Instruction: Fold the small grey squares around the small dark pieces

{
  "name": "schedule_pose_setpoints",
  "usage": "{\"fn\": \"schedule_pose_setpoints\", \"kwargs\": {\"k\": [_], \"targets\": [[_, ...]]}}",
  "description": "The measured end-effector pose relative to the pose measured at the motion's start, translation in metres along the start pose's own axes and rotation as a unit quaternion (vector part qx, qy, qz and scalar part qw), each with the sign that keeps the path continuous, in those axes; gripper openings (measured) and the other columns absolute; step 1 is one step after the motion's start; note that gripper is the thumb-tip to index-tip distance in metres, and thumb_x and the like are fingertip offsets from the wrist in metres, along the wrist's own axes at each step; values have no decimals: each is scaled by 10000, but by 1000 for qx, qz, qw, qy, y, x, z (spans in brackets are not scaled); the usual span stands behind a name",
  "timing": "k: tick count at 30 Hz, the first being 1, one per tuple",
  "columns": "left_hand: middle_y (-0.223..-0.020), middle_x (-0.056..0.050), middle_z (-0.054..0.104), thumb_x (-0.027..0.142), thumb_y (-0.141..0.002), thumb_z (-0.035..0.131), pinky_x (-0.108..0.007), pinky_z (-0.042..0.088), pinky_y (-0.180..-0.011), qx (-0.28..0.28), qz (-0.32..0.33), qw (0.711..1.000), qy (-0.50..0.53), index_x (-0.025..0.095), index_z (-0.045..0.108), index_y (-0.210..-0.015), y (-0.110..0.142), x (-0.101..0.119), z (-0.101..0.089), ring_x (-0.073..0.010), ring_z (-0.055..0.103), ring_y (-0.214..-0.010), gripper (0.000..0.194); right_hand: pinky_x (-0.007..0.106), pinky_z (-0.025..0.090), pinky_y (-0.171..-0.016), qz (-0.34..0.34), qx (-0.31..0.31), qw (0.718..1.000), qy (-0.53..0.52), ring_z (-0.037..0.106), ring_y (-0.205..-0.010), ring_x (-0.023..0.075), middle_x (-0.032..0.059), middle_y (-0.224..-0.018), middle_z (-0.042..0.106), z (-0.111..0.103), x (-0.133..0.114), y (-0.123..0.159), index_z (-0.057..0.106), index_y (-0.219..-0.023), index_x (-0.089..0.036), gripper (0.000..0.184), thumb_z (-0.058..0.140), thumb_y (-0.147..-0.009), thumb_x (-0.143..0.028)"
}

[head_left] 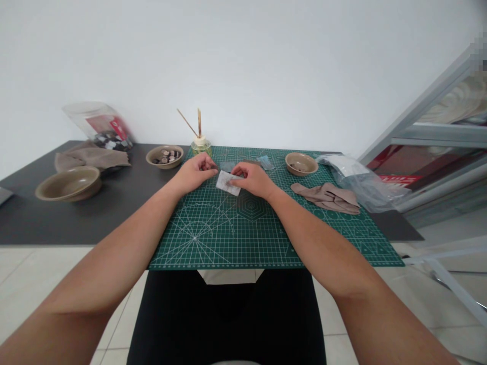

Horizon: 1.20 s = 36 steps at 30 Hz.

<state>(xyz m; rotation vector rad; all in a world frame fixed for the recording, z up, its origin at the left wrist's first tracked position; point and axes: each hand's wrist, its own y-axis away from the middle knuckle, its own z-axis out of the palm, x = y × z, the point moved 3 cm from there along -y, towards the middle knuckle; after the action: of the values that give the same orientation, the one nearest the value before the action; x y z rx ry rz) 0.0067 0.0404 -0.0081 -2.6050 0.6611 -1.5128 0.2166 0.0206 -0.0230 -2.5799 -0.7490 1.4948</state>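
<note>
My right hand (254, 179) is closed on a small white wipe (228, 183) with grey smudges, held over the green cutting mat (213, 248). To its left, my left hand (195, 173) has its fingers curled in a pinch. Something small and dark shows at those fingertips, too small to name. Just beyond both hands a greyish flat piece (227, 166) lies on the mat, partly covered by the right fingers. A small blue and white packet (265, 162) rests behind the right hand.
A bowl with several small round pieces (167, 157) and a reed diffuser (201, 144) stand behind my left hand. Further left are a larger bowl (70, 186), a brown cloth (91, 156) and a clear jar (99, 121). Rightward are another bowl (301, 165), a folded cloth (327, 197) and a plastic bag (361, 180).
</note>
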Motion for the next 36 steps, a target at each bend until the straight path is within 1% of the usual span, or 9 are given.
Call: {"fn": "schedule_pose_setpoints", "kwargs": {"k": [3, 8, 11, 18, 21, 25, 28, 33, 36], "targets": [[-706, 40, 484, 305, -789, 646, -289, 415, -649, 15, -12, 999, 26, 210, 510, -906, -2, 0, 1, -134, 504, -656, 203, 270, 394, -672, -23, 34, 999, -9, 548, -691, 130, -13, -772, 678, -4, -2, 1, 730, -862, -165, 211, 738, -778, -359], [-670, 23, 616, 315, -803, 641, -286, 455, -629, -1, -40, 998, 54, 204, 513, -888, 0, 4, 2, -134, 570, -613, 190, 268, 389, -661, -1, -33, 999, 13, 551, -673, 137, -19, -712, 665, 0, -2, 3, 714, -778, -161, 218, 734, -756, -377], [-678, -5, 679, 322, -778, 686, -280, 462, -598, -19, -52, 996, 74, 193, 521, -849, 2, 5, 3, -130, 599, -570, 221, 265, 376, -649, -2, 3, 1000, -1, 517, -664, 128, -24, -700, 635, -3, -4, 4, 687, -747, -164, 249, 714, -770, -410], [-687, -11, 728, 188, -760, 680, -241, 470, -548, 28, -81, 990, 108, 198, 477, -853, 1, 2, 2, -148, 700, -576, 224, 268, 368, -651, 4, -1, 1000, 2, 519, -657, 126, -25, -695, 645, -5, -1, 2, 748, -807, -165, 244, 755, -740, -399], [-680, -4, 726, 147, -753, 675, -248, 509, -574, 32, -86, 988, 121, 198, 468, -867, 0, 0, 2, -167, 730, -616, 242, 272, 393, -673, 8, 32, 999, -22, 548, -693, 135, -13, -756, 673, -7, 0, 1, 759, -869, -159, 254, 753, -757, -387], [-679, 12, 725, 126, -729, 700, -288, 559, -654, 18, -91, 986, 139, 198, 474, -921, -1, -4, 3, -173, 738, -650, 305, 293, 431, -734, 13, 8, 1000, 5, 595, -739, 152, 0, -799, 713, -4, 2, 1, 777, -902, -158, 230, 774, -753, -333], [-732, -9, 742, 184, -727, 742, -318, 573, -727, -7, -102, 983, 153, 194, 500, -930, -1, -6, 5, -187, 752, -751, 316, 314, 464, -783, 10, 50, 999, 13, 636, -794, 169, 10, -866, 744, -6, 1, 0, 780, -930, -168, 200, 748, -797, -314], [-728, -5, 692, 321, -723, 784, -299, 497, -680, 0, -51, 997, 58, 156, 662, -871, 1, -1, 2, -137, 625, -668, 253, 363, 507, -917, -12, 127, 990, 58, 707, -965, 216, 47, -1015, 791, -11, -7, 3, 800, -993, -191, 169, 702, -884, -275], [-682, 17, 652, 340, -709, 802, -277, 438, -618, -14, -34, 998, 45, 159, 692, -865, 3, 4, 4, -115, 555, -613, 263, 374, 509, -1001, -45, 123, 985, 112, 714, -1095, 218, 57, -1153, 791, -7, -16, 6, 797, -1113, -219, 229, 642, -945, -230]]}}
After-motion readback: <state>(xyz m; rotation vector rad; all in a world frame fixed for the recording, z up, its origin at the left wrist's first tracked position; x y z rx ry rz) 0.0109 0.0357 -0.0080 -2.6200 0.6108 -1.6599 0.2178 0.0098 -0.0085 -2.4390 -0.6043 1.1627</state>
